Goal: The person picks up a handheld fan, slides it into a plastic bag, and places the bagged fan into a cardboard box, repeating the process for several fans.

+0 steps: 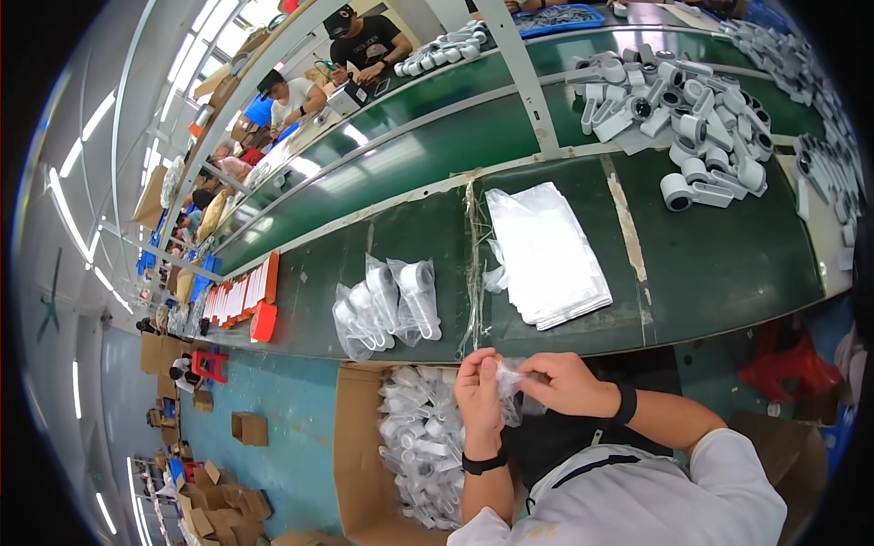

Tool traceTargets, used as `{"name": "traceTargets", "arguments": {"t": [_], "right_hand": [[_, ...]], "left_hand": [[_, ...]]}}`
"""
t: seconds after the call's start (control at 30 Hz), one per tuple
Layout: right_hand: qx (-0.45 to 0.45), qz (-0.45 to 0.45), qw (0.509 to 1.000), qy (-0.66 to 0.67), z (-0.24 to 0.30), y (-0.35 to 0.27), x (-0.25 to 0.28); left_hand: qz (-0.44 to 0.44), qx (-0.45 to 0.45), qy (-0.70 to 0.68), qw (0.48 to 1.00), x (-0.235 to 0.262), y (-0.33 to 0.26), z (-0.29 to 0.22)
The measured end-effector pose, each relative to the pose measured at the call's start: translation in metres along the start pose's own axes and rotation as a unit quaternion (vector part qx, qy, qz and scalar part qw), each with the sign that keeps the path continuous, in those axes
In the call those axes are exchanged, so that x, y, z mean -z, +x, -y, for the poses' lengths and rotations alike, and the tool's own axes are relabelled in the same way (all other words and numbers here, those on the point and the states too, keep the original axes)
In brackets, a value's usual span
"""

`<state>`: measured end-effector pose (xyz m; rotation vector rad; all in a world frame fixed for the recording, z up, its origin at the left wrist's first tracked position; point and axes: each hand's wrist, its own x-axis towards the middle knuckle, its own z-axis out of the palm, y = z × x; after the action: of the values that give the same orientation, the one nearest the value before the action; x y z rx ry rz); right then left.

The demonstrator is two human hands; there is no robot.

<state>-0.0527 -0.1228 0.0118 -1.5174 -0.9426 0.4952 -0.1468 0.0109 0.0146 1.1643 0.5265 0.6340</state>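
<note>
At the near edge of the bench, a crumpled clear plastic bag is pinched between my two hands. My left hand closes on its left side with the fingers pointing up. Fingertips of my right hand grip the bag's upper right side. Whether anything is inside the bag, I cannot make out. Just beyond my hands lies a stack of flat white bags. Left of that stack, several bagged white devices, each with a round head and a handle, lie side by side.
A cardboard box full of bagged devices stands below the bench, beside my left forearm. Unbagged devices are heaped at the back right. Orange-and-white boxes line the bench's left end. People work across the green conveyor. A post rises beyond the bench.
</note>
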Motion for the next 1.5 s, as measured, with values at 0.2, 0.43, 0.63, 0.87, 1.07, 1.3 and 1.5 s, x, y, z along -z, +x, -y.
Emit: {"name": "traceTargets", "arguments": {"t": [0.2,0.43,0.63,0.87,1.07,1.3,1.5], "right_hand": [[-0.104,-0.070,0.974,0.187,0.001,-0.004,0.010],[-0.036,-0.071,0.984,0.162,-0.010,-0.006,0.012],[-0.047,-0.064,0.982,0.173,-0.009,-0.007,0.013],[-0.014,-0.144,0.980,0.140,-0.003,-0.009,0.009],[-0.053,-0.006,0.995,0.090,0.005,-0.008,0.019],[-0.125,-0.085,0.971,0.188,-0.008,-0.008,0.016],[-0.186,-0.128,0.884,0.410,-0.009,-0.002,0.024]], "left_hand": [[-0.077,-0.027,0.012,0.997,-0.002,-0.002,0.004],[0.002,0.092,0.017,0.996,-0.006,-0.017,-0.003],[0.038,0.069,0.036,0.996,-0.001,-0.016,0.005],[0.060,0.048,0.013,0.997,0.007,-0.014,0.014],[0.064,0.045,0.038,0.996,0.002,-0.018,0.013],[0.038,0.090,-0.001,0.995,0.022,-0.013,0.025],[-0.023,0.111,-0.139,0.984,0.005,-0.013,0.012]]}}
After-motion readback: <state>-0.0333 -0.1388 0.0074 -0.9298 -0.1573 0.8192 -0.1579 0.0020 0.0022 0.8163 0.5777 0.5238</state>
